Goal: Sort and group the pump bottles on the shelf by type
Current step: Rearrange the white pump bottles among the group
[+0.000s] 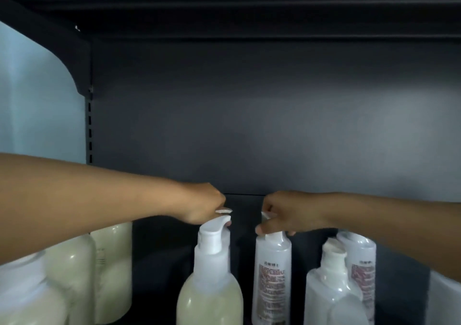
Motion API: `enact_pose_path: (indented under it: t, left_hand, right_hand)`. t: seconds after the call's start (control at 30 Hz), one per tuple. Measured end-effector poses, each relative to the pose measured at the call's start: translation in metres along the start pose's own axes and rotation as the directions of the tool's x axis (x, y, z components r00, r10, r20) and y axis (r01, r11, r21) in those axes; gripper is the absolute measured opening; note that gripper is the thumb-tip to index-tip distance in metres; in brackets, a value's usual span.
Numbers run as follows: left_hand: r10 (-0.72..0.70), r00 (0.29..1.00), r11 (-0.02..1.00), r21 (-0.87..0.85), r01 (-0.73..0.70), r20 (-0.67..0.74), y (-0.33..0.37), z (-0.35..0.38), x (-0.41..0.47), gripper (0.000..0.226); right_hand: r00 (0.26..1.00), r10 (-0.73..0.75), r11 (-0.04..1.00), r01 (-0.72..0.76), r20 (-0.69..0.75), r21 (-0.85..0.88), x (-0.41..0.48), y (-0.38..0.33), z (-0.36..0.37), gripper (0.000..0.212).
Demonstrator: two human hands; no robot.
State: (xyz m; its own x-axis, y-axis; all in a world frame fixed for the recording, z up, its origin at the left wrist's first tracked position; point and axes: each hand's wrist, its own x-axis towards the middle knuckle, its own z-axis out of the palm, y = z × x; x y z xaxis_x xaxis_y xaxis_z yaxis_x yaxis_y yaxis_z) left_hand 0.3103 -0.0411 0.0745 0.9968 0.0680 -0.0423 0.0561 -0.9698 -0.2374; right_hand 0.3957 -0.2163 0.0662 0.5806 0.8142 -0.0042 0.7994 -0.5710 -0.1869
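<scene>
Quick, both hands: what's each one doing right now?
Left hand: grips the pump head of the pale green bottle.
Right hand: grips the top of the white labelled bottle.

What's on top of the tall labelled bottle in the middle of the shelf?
The right hand grips the top of the tall labelled bottle. Only a sliver of white pump shows between the fingers; the rest is covered by the hand.

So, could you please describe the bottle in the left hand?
On the dark shelf, look right of the green cluster. The middle bottle stands there, left hand gripping its pump; unlike the labelled white bottle beside it, it holds green liquid.
</scene>
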Motion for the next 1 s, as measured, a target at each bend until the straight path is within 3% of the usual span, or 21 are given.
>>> enact_pose_path:
  t: [0.1,0.2,0.43,0.67,1.0]
  left_hand:
    - [0.01,1.0,0.999,-0.046,-0.01,-0.002,0.0,0.004,0.005,0.037]
    - [-0.031,0.999,0.993,-0.117,0.033,0.021,0.004,-0.001,0.008,0.035]
    - [0.056,0.995,0.974,-0.212,-0.073,-0.085,0.01,-0.026,0.009,0.023]
    - [0.072,0.958,0.959,-0.246,-0.144,-0.278,0.024,-0.088,0.002,0.024]
    - [0.022,0.927,0.956,-0.265,-0.129,-0.374,0.077,-0.127,-0.006,0.025]
  right_hand:
    - [0.998,0.051,0.957,-0.058,0.033,0.285,0.005,0.005,0.007,0.024]
    - [0.994,0.107,0.915,-0.109,0.028,0.389,0.005,0.007,0.008,0.021]
    - [0.993,0.11,0.936,-0.087,-0.049,0.34,-0.002,0.004,-0.003,0.035]
    - [0.982,0.065,0.947,-0.005,-0.178,0.322,-0.044,0.01,-0.05,0.012]
    - [0.967,0.071,0.928,0.027,-0.247,0.372,-0.122,0.076,-0.092,0.012]
